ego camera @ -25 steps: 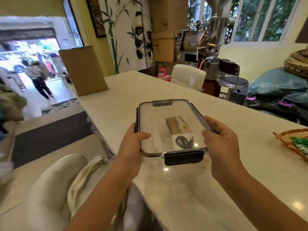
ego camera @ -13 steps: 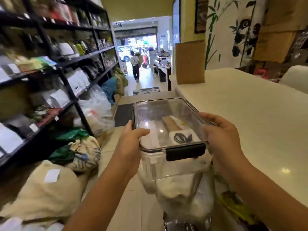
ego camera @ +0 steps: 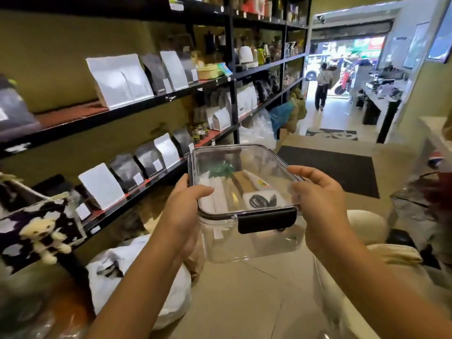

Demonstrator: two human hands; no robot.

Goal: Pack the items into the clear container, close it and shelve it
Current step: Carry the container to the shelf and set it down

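Clear container [ego camera: 247,216] is held in the air at mid frame, above the tiled floor [ego camera: 244,302], lid [ego camera: 242,177] on and the black latch [ego camera: 267,220] at the near end flipped down. Left hand [ego camera: 182,211] has its grip on the container's left side, thumb on top of the lid edge, fingers under and hidden. Right hand [ego camera: 318,204] has its grip on the right side, thumb on the lid rim, fingers curled round the edge.

Seen through the lid: a white pack with a coiled black cable [ego camera: 261,200] at the near end, a brown flat box [ego camera: 241,183] beside a white tube with a yellow label [ego camera: 256,181], a white roll [ego camera: 215,192] on the left, something green [ego camera: 223,170] at the far end, blurred.

Black shelf rack [ego camera: 232,77] runs along the left, well apart from the container, carrying white and dark pouches [ego camera: 119,80]. White sack [ego camera: 137,277] on the floor near left. Plush toy [ego camera: 42,234] hangs at far left. Dark floor mat [ego camera: 330,167] far behind the container. A person [ego camera: 322,86] stands at the far doorway. Part of a white bench [ego camera: 435,133] shows at the right edge.
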